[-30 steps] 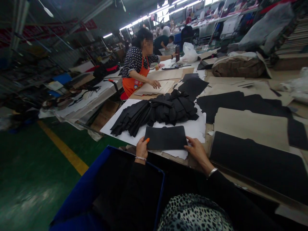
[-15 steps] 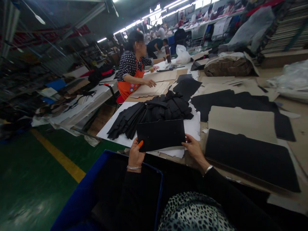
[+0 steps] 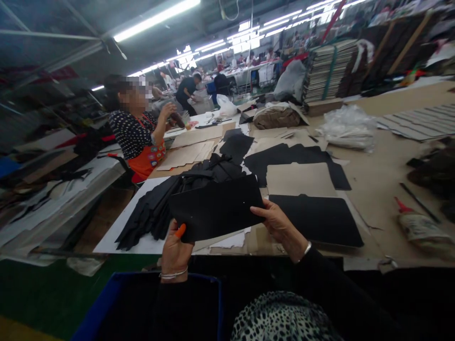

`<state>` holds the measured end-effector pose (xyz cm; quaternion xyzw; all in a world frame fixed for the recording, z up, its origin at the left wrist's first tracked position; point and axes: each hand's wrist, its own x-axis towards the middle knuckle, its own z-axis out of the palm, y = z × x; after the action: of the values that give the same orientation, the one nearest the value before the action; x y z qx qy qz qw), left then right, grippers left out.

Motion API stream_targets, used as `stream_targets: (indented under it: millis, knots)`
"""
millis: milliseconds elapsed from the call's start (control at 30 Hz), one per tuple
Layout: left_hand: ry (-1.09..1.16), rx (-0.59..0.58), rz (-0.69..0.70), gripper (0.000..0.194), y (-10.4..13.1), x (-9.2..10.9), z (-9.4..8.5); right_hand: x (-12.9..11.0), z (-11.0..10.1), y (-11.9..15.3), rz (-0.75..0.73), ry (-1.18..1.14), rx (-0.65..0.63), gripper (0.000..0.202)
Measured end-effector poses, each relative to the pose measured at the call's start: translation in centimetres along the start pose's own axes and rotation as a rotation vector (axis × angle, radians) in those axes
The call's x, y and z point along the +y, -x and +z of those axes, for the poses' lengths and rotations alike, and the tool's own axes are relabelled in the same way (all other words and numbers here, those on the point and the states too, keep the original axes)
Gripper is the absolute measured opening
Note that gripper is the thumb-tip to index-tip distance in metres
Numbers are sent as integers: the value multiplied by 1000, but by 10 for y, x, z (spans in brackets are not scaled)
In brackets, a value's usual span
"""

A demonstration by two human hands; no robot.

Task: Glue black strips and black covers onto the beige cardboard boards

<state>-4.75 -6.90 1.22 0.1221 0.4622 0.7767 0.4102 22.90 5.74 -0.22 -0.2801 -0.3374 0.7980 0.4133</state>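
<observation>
Both my hands hold one flat black panel (image 3: 216, 208), a bit tilted, above the near edge of the table. My left hand (image 3: 176, 248) grips its lower left corner, an orange cover on the thumb. At the panel's right edge, my right hand (image 3: 280, 225) pinches it between thumb and fingers. Behind the panel, a fanned heap of black strips (image 3: 152, 206) lies on a white sheet (image 3: 110, 237). A stack of black panels (image 3: 316, 220) lies to the right, below a beige panel (image 3: 302, 180).
A blue bin (image 3: 103, 303) stands below my left arm. Across the table corner, a person in an orange apron (image 3: 145, 158) raises a hand. Clear plastic bags (image 3: 350, 125), a bottle with a red nozzle (image 3: 419, 227) and more black pieces (image 3: 295, 158) lie on the table.
My view has swung to the right. The black panel is lifted and tilted more, with both hands still on it. The person opposite has drawn an arm back with a dark bottle.
</observation>
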Motion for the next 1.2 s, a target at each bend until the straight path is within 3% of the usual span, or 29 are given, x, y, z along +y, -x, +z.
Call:
stream_targets:
  millis: [200, 267, 467, 733, 867, 1000, 1200]
  knots:
    - [50, -152, -93, 33, 4, -13, 52, -40, -18, 24, -7, 31, 60, 46]
    - [31, -205, -111, 31, 14, -20, 72, -51, -34, 36, -12, 66, 135, 45]
    - [-191, -507, -172, 39, 37, -37, 125, -78, -89, 73, -72, 129, 390, 43]
    - [-437, -582, -388, 41, 43, -66, 172, -83, -135, 100, -142, 140, 488, 45]
    - [-513, -617, -345, 42, 44, -80, 182, -84, -146, 108, -154, 163, 493, 47]
    - [-574, -686, -321, 40, 45, -91, 181, -83, -150, 116, -153, 236, 521, 48]
    - [-627, -638, -411, 38, 61, -113, 155, -55, -156, 145, -66, 172, 549, 49]
